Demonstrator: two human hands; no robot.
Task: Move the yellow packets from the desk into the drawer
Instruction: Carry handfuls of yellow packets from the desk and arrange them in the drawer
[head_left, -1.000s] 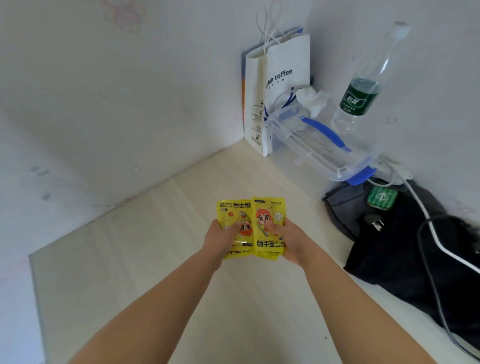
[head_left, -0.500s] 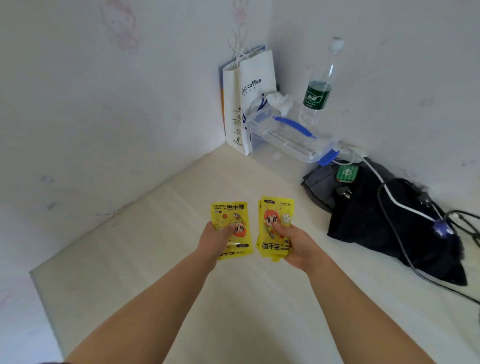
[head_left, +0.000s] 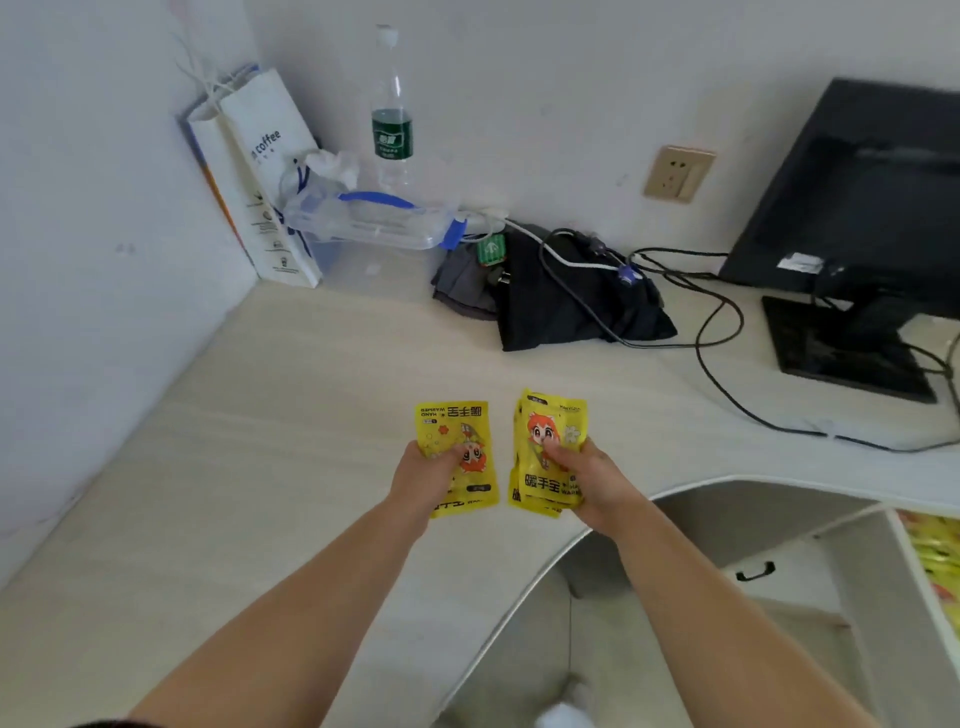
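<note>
My left hand (head_left: 427, 478) grips a yellow packet (head_left: 457, 431) with a cartoon face, held above the pale desk (head_left: 260, 415). My right hand (head_left: 589, 480) grips a small stack of yellow packets (head_left: 550, 441) just to the right of it, thumb on top. The two lots are apart by a narrow gap. At the far right edge an open drawer (head_left: 919, 566) shows more yellow packets (head_left: 943, 561) inside.
Along the back wall stand a white paper bag (head_left: 260, 171), a clear plastic box with blue handle (head_left: 374, 223) and a water bottle (head_left: 392, 114). Dark cloth with cables (head_left: 571, 296) lies mid-desk. A black monitor (head_left: 857, 197) stands at the right. The desk's curved front edge (head_left: 571, 540) is below my right hand.
The two lots of packets, held together a second ago, have come apart. My view has swung right, bringing the monitor and the open drawer into sight.
</note>
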